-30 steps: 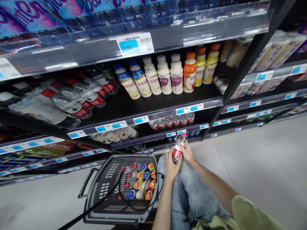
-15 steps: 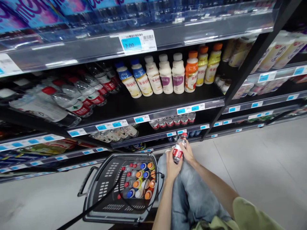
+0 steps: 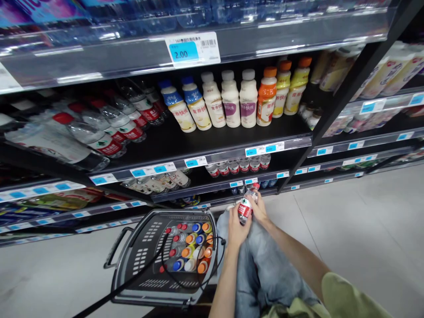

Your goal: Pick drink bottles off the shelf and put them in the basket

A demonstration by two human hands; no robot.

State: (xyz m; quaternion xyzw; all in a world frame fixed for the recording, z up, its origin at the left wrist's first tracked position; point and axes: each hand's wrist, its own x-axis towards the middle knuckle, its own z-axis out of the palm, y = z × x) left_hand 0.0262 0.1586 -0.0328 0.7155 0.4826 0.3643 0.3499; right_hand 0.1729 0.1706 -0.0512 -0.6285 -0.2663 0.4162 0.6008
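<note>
A clear water bottle (image 3: 245,207) with a red cap and a red label is held tilted above my knees. My left hand (image 3: 237,229) grips its lower part, fingers wrapped round the base. Around the upper part, just below the cap, my right hand (image 3: 259,207) is closed. To the left of my legs stands a grey shopping basket (image 3: 132,282) on the floor. Inside it several bottles (image 3: 188,252) with red, blue, orange and white caps stand upright, close together. A black cable crosses the basket and hides a little of them.
The shelf ahead bears several milk drink bottles (image 3: 232,104) in a row. Red-capped water bottles (image 3: 109,145) lean at its left. Smaller water bottles (image 3: 243,164) stand on the shelf below. A price tag (image 3: 194,49) hangs on the upper shelf edge.
The view has shifted slightly, so the shelves and basket sit a little differently in the picture. Both hands stay on the water bottle, nearly in the same place.
</note>
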